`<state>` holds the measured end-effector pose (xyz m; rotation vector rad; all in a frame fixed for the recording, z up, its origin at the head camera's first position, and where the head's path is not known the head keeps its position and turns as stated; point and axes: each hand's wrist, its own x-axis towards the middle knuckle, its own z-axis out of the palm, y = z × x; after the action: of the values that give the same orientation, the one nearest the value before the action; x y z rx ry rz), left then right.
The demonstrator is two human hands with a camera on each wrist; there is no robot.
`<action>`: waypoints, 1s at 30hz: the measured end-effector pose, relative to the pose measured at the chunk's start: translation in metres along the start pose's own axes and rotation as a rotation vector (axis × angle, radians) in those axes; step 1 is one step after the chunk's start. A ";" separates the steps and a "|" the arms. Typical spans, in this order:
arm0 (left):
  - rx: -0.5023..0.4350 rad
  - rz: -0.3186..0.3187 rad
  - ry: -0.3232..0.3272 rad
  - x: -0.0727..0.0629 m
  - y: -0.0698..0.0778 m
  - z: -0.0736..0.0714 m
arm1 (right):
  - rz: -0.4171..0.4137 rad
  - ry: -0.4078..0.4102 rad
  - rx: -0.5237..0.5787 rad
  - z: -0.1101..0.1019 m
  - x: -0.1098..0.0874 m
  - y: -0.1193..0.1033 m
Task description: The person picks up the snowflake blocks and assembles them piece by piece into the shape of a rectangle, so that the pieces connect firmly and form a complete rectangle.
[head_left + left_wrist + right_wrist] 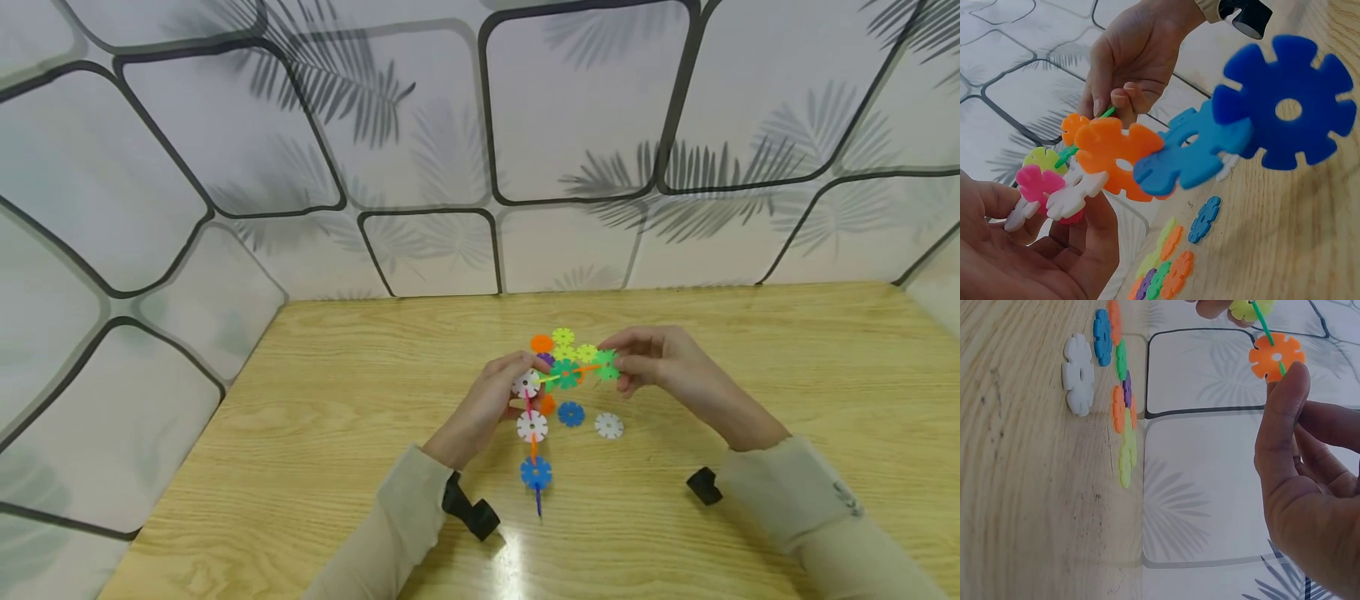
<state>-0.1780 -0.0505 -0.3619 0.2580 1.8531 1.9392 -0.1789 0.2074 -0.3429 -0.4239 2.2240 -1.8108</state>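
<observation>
Slotted plastic snowflake discs are joined into a bent chain above the table. My left hand (480,408) grips it near a white disc (520,389) at the bend. From there one arm hangs toward me, through another white disc (524,427) and a blue disc (528,474), ending in a dark blue disc (1319,78). The other arm runs right through a green disc (558,374) and an orange disc (1262,361). At its right end my right hand (660,358) pinches a bright green disc (602,364) between thumb and fingers, which mostly hide it in the right wrist view.
Loose discs lie on the wooden table (360,400) below and beyond the chain: a blue one (564,414), a white one (602,427), a yellow one (558,336), an orange one (542,342) and several more. A patterned wall (570,250) rises behind the table.
</observation>
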 end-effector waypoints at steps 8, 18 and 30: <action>-0.033 0.006 -0.018 -0.001 0.000 0.000 | 0.004 0.014 0.000 0.000 0.000 0.001; -0.057 0.019 -0.045 -0.001 -0.001 -0.001 | 0.004 0.006 0.004 0.001 0.000 0.002; -0.001 0.003 -0.105 0.001 -0.004 -0.001 | -0.043 -0.027 0.023 0.002 0.005 0.001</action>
<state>-0.1780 -0.0508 -0.3660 0.3557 1.7854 1.8914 -0.1825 0.2036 -0.3440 -0.4923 2.1908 -1.8393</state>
